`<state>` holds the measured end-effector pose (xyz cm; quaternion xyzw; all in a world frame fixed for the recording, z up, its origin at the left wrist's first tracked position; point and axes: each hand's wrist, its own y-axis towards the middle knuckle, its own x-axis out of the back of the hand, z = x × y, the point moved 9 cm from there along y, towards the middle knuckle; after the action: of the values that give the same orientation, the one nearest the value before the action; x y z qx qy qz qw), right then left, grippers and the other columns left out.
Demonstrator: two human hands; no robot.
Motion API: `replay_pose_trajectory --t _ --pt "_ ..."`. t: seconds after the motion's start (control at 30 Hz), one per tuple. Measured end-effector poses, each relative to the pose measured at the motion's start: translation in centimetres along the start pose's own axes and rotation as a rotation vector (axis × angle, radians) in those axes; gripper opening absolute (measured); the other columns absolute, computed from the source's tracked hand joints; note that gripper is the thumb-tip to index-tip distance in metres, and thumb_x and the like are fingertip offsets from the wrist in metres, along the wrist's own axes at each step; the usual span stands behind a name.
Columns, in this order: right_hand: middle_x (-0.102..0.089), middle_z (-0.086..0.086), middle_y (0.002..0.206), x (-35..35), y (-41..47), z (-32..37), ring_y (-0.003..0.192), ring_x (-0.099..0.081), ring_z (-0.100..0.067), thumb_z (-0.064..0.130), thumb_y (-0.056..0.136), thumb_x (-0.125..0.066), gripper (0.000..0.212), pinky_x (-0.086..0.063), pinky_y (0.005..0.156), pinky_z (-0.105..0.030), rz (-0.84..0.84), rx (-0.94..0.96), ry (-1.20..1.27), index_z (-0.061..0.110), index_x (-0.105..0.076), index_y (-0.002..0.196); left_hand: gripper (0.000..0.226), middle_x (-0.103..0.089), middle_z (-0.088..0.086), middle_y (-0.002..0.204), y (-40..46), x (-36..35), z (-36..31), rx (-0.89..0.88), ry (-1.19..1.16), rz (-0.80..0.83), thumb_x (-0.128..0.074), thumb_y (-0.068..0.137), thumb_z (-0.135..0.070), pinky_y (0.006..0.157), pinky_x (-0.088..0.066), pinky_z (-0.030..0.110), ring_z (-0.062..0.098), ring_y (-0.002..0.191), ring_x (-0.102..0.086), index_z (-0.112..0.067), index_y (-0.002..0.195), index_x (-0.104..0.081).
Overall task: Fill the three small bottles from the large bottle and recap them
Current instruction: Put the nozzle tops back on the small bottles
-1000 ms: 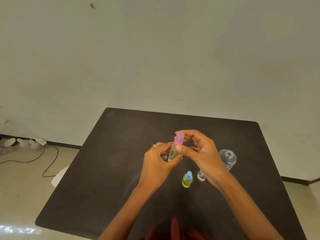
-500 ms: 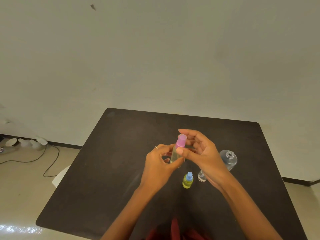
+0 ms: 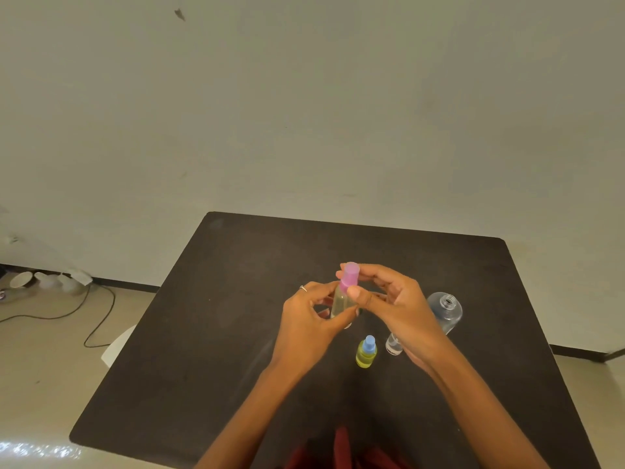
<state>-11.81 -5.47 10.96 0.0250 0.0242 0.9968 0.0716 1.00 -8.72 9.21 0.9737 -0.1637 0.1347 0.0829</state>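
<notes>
Pink-capped bottle (image 3: 341, 301) gripped by left hand (image 3: 309, 328)

Its pink cap (image 3: 349, 276) is pinched by right hand (image 3: 395, 304) — the clear small bottle (image 3: 393, 345) is half hidden; no label is legible.

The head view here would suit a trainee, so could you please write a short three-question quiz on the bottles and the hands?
1. True or false: the large bottle on the table has its cap on.
2. Which hand grips the pink cap? A) left hand B) right hand C) neither
3. Fill in: the yellow bottle standing on the table wears a ____ cap.

Key
1. False: its neck is open.
2. B: the right hand pinches the cap while the left hand holds the clear small bottle below it.
3. Blue.
</notes>
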Motion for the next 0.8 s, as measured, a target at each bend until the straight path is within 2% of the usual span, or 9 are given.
replay_pose_trajectory --t 0.1,0.2,0.27,0.37,0.43,0.5,0.57,0.7,0.8 --pt "-0.068 0.010 0.104 0.47 0.05 -0.20 0.104 -0.062 -0.009 0.019 0.075 -0.076 0.033 -0.053 0.087 -0.041 -0.079 -0.009 -0.038 0.028 -0.066 0.105 0.027 -0.066 -0.006 0.084 -0.03 -0.13 0.20 0.021 -0.003 0.004 -0.078 0.076 -0.017 0.072 -0.055 0.017 0.001 0.084 -0.062 -0.031 0.097 -0.071" --pt "-0.065 0.015 0.114 0.10 -0.01 -0.02 0.111 -0.058 -0.005 0.032 0.076 -0.071 0.042 -0.054 0.083 -0.028 0.020 -0.005 -0.007 0.035 -0.061 0.117 0.027 -0.067 -0.007 0.085 -0.06 -0.14 0.15 0.021 -0.010 0.005 -0.079 0.076 -0.017 0.073 -0.055 0.019 0.001 0.084 -0.062 -0.032 0.097 -0.071" --pt "-0.066 0.011 0.116 -0.08 -0.05 0.27 0.111 -0.060 -0.007 0.027 0.081 -0.068 0.037 -0.055 0.082 -0.025 0.064 0.009 0.028 0.030 -0.063 0.117 0.028 -0.067 -0.006 0.086 -0.02 -0.05 -0.03 0.008 -0.003 0.007 -0.078 0.076 -0.017 0.073 -0.054 0.018 0.002 0.085 -0.062 -0.035 0.096 -0.070" --pt "-0.070 0.009 0.104 0.51 0.06 0.34 0.104 -0.063 -0.012 0.016 0.079 -0.073 0.028 -0.054 0.085 -0.037 -0.040 0.015 -0.026 0.027 -0.067 0.104 0.030 -0.067 -0.005 0.086 -0.01 -0.08 -0.10 0.004 0.000 0.014 -0.078 0.076 -0.018 0.072 -0.053 0.015 0.001 0.085 -0.062 -0.040 0.094 -0.068" --pt "-0.068 0.011 0.102 0.62 0.08 0.19 0.103 -0.062 -0.011 0.019 0.076 -0.076 0.031 -0.053 0.086 -0.043 -0.071 0.001 -0.059 0.028 -0.065 0.103 0.029 -0.067 -0.006 0.085 -0.08 -0.14 -0.03 0.009 0.003 0.010 -0.078 0.076 -0.017 0.071 -0.053 0.015 0.000 0.084 -0.063 -0.036 0.096 -0.069" --pt "-0.067 0.013 0.110 0.15 -0.01 0.11 0.108 -0.060 -0.009 0.026 0.077 -0.073 0.037 -0.054 0.088 -0.041 -0.004 -0.016 -0.040 0.030 -0.063 0.112 0.028 -0.067 -0.005 0.084 -0.10 -0.11 -0.04 0.005 0.001 0.007 -0.078 0.076 -0.016 0.071 -0.054 0.016 0.000 0.083 -0.063 -0.033 0.097 -0.070" --pt "-0.068 0.010 0.113 -0.19 -0.13 0.21 0.109 -0.062 -0.010 0.025 0.080 -0.069 0.036 -0.054 0.089 -0.042 0.039 -0.018 -0.020 0.026 -0.064 0.115 0.027 -0.067 -0.005 0.085 -0.07 -0.07 -0.09 -0.004 0.007 0.012 -0.078 0.076 -0.017 0.072 -0.054 0.017 0.001 0.084 -0.062 -0.031 0.098 -0.071" --pt "-0.069 0.006 0.101 0.77 -0.10 0.16 0.102 -0.063 -0.014 0.016 0.075 -0.077 0.029 -0.050 0.088 -0.054 -0.106 -0.018 -0.072 0.022 -0.067 0.101 0.026 -0.065 -0.009 0.084 -0.11 -0.22 -0.07 -0.001 0.012 0.020 -0.077 0.076 -0.022 0.072 -0.053 0.016 -0.001 0.084 -0.061 -0.030 0.099 -0.071" --pt "-0.067 0.011 0.110 0.29 -0.13 0.17 0.109 -0.060 -0.010 0.027 0.074 -0.075 0.041 -0.051 0.091 -0.049 -0.026 -0.033 -0.062 0.029 -0.063 0.113 0.025 -0.066 -0.010 0.083 -0.13 -0.27 -0.32 -0.008 0.007 0.017 -0.076 0.076 -0.023 0.073 -0.054 0.018 -0.001 0.083 -0.061 -0.038 0.094 -0.068"
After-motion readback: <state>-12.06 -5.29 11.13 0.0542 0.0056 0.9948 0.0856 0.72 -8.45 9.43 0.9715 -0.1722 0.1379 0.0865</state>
